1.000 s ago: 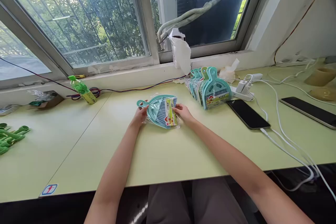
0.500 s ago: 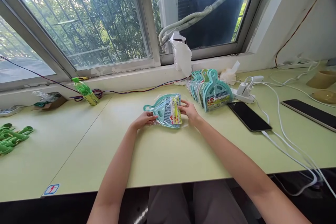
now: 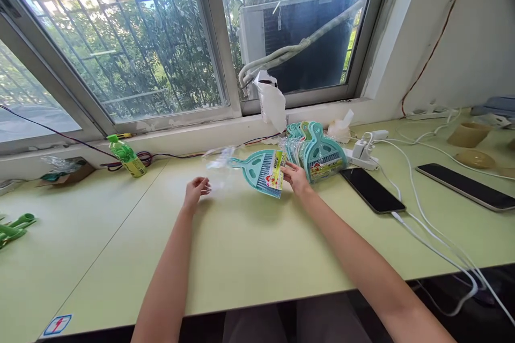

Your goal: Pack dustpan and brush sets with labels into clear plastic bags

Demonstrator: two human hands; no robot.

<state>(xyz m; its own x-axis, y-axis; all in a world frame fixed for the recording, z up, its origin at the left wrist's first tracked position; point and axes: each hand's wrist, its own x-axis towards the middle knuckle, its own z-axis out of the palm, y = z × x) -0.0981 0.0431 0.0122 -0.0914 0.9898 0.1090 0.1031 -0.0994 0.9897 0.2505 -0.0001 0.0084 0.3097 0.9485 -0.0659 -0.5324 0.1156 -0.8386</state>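
Observation:
My right hand (image 3: 296, 177) grips a mint-green dustpan and brush set (image 3: 254, 170) by its wide end, at the yellow printed card. Its handle points left, and the set is tilted above the table. My left hand (image 3: 196, 192) is closed on the edge of a clear plastic bag (image 3: 219, 163), which hangs apart from the set by its handle. Just right of my right hand stands a row of several similar dustpan sets (image 3: 322, 155), wrapped in clear plastic.
A black phone (image 3: 372, 190) with a white cable lies at right, near a power strip (image 3: 362, 158) and a second dark slab-like device (image 3: 466, 185). At left are a green bottle (image 3: 127, 156), an open box (image 3: 68, 174) and green plastic parts (image 3: 16, 228). The window runs behind.
The dustpan set has come out of its clear bag. My left hand has moved left with the bag, while my right hand keeps hold of the set. The head view has tilted up slightly.

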